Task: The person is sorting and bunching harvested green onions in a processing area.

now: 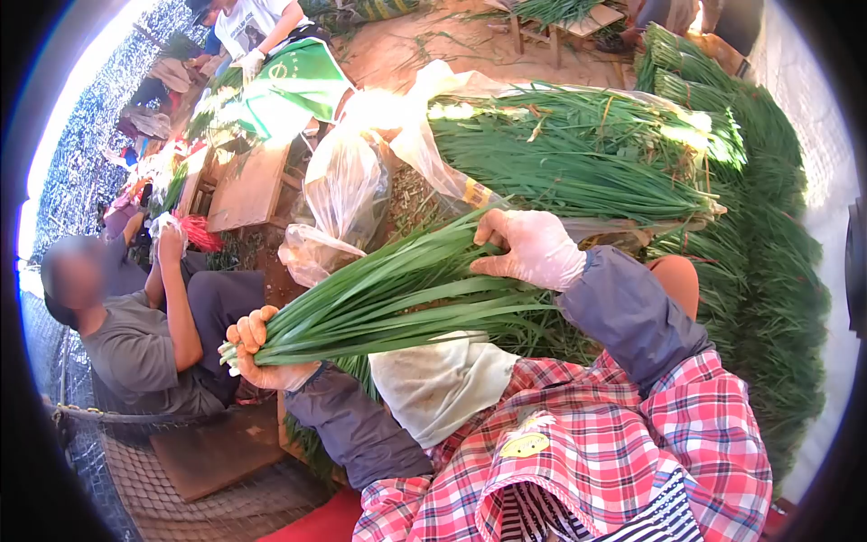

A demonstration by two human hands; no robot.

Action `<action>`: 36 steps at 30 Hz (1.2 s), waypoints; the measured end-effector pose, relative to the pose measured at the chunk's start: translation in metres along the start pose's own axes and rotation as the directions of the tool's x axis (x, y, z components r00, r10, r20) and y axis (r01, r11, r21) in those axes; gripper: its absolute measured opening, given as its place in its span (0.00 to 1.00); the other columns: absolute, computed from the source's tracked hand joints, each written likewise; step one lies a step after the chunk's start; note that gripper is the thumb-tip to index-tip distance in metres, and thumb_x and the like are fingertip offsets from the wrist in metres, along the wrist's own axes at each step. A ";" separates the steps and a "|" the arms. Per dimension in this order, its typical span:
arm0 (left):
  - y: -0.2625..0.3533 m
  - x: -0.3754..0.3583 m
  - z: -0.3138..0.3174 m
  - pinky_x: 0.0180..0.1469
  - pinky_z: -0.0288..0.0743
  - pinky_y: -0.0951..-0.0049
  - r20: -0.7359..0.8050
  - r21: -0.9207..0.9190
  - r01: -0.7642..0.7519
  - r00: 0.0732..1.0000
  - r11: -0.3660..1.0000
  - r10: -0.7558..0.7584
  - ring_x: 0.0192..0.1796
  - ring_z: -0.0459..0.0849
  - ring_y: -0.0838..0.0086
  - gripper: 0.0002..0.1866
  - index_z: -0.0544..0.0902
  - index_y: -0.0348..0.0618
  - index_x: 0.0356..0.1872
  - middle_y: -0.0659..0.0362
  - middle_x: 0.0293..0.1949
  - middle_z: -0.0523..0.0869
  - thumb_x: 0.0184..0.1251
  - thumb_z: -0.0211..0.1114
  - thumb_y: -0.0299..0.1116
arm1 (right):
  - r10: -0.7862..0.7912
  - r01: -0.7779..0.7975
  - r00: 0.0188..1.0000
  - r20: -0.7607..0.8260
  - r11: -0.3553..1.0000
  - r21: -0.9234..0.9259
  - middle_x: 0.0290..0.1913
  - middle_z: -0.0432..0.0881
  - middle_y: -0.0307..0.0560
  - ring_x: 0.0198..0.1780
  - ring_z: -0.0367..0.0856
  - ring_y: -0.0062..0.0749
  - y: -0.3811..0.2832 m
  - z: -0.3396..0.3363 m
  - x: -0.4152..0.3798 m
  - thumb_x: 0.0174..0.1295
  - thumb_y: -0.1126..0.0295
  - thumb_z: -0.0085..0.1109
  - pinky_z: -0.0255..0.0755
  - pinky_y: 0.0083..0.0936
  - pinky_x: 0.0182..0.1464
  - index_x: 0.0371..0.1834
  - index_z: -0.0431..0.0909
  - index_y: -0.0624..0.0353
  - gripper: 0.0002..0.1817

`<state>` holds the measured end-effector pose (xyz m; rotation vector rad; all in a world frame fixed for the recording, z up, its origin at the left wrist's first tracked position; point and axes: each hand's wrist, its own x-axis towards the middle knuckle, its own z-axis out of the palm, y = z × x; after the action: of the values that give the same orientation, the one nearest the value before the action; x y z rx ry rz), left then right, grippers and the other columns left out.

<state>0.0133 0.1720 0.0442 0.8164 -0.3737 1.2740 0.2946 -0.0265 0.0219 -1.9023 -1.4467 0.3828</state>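
A bundle of garlic chives (388, 298), with long flat green leaves and pale stem ends, lies slanted across the front of my body. My left hand (257, 348), in a thin glove, is closed around it near the stem ends. At the leafy end, my gloved right hand (533, 248) has its thumb and forefinger curled around some upper leaves; its other fingers are partly hidden. A pale cloth (442, 384) lies below the bundle, against my checked top.
Beyond my right hand lies a big heap of chives (560, 154) on clear plastic sheeting (348, 194). More bundles (759, 271) are stacked along the right. A co-worker (144, 334) sits at the left, near a wooden board (248, 185). Another person (262, 27) works at the back beside a green bag (298, 81).
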 end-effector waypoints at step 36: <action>-0.060 -0.019 0.029 0.45 0.69 0.61 -0.150 0.201 0.263 0.960 0.944 -0.236 0.27 0.69 0.74 0.09 0.71 0.47 0.37 0.64 0.21 0.67 0.55 0.59 0.29 | -0.028 0.018 0.994 0.106 0.996 0.091 0.28 0.81 0.47 0.31 0.81 0.43 -0.005 0.044 0.003 0.58 0.58 0.58 0.74 0.32 0.35 0.40 0.77 0.55 0.14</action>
<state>0.0695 0.1336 0.0311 0.9339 -0.0256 1.1318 0.2657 -0.0075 -0.0052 -1.8155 -1.4940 0.5374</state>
